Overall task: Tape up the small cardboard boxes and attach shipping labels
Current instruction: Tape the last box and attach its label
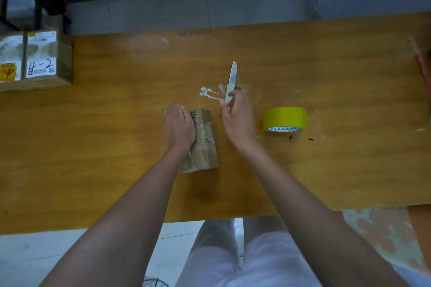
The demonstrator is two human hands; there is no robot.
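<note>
Far left, off the worktop's (116, 147) end, two labelled boxes (39, 56) sit stacked, well apart from the work.

Mid-worktop, the left hand (178, 129) lies flat over the box (203, 142), fingers straight and pressing it down; the box is already wrapped in clear tape, its right half showing. I'd keep that palm bearing down hard so the box cannot skid while the blade works.

Just beside it, the right hand (238, 116) has its fingers curled round the pale green handle of the knife (231, 84), blade pointing away from the person. It looks like the knife is being taken up or put down for a tape cut; whichever, the edge should travel away from the left hand, which sits near. Scraps of torn tape (207, 93) lie by the handle.

Right again, the yellow tape roll (284, 119) stands on its flat side, near the right hand.

There is wide bare wood to the left and behind the knife. The near edge is well clear of the box. Something red (419, 63) lies at the far right edge; I cannot tell what.
</note>
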